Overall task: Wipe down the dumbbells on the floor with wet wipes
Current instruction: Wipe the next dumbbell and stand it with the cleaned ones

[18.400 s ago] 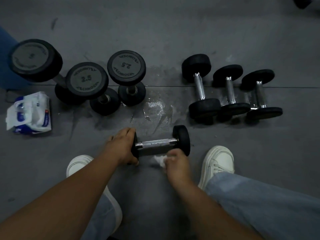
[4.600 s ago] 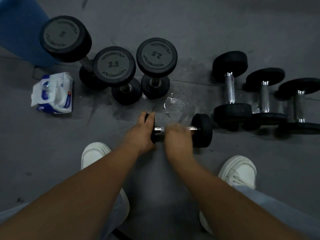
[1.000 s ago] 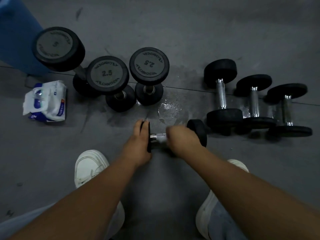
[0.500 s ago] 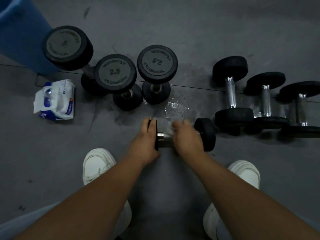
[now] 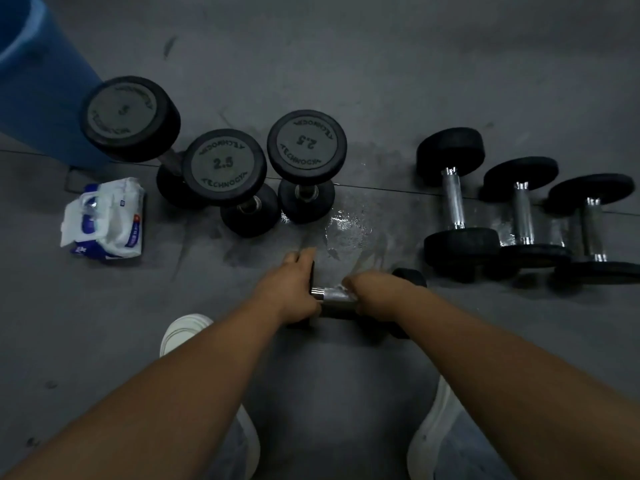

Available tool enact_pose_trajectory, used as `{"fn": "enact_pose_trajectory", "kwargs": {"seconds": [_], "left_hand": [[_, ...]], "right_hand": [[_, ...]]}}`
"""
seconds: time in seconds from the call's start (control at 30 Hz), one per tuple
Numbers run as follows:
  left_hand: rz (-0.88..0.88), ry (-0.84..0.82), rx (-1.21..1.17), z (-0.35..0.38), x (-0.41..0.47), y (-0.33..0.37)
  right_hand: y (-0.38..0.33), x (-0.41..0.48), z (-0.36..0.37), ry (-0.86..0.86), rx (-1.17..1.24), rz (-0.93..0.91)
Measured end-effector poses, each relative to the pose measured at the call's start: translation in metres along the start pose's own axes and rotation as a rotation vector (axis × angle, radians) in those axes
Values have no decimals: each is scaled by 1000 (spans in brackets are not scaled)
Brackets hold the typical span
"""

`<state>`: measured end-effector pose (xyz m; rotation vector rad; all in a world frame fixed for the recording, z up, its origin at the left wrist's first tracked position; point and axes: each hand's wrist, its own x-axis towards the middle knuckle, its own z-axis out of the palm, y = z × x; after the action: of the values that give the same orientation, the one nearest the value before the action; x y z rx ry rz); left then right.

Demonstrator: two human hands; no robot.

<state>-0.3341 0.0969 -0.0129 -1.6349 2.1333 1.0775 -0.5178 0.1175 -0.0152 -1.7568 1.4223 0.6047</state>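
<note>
Item 1: small dumbbell (image 5: 332, 297), laid crosswise on the floor (image 5: 415, 64) just ahead of 2 white shoes (image 5: 183, 332), where it can be reached by both arms. Its left head is covered by the left hand (image 5: 294, 289), whose grip is closed with the fingers curled over the rubber, judged to be there so the bar is kept from rolling. Its chrome handle is enclosed by the right hand (image 5: 375, 294), whose grip is closed round a wet wipe (image 5: 341, 289); only a white edge of the wipe is shown, so the wiping of the handle is judged to be in hand. Item 2: 3 dumbbells (image 5: 225, 164) stood on end at the left rear, 2 of them marked 2.5, the 3rd mark blurred. Item 3: 3 dumbbells (image 5: 453, 199) laid side by side at the right, heads touching or nearly so. Whether either group is the wiped lot cannot be told. Item 4: pack of wet wipes (image 5: 105, 220), set apart at the far left within reach. Item 5: wet patch (image 5: 346, 226) on the floor between the 2 groups. Item 6: blue container (image 5: 31, 81), top left corner.
</note>
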Motion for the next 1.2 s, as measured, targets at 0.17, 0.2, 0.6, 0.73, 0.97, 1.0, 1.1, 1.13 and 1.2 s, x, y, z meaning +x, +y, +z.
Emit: {"fn": "enact_pose_trajectory", "kwargs": {"seconds": [0.17,0.2,0.6,0.73,0.97,1.0,1.1,1.13,1.2], "left_hand": [[39,224,-179,2,-9,-1],[78,191,-117,2,-10,1],[-6,84,189,-6,-11,19],[-28,-15,187,-12,-8,19],[-23,-50,183,-13,-6,16],[-30,-51,176,-11,-6,15],[-31,-44,147,-5,-6,14],[-29,-47,144,-4,-6,13],[-39,-53,145,-3,-5,12]], "right_hand": [[-8,-19,26,472,-118,54],[-9,-24,29,584,-166,123],[-14,-25,1,221,-67,295],[-19,-32,6,256,-132,297],[-26,-36,14,548,162,402],[-40,-35,21,545,197,362],[-65,-33,41,598,117,122],[-56,-31,44,632,90,115],[-38,-30,43,685,125,265]]}}
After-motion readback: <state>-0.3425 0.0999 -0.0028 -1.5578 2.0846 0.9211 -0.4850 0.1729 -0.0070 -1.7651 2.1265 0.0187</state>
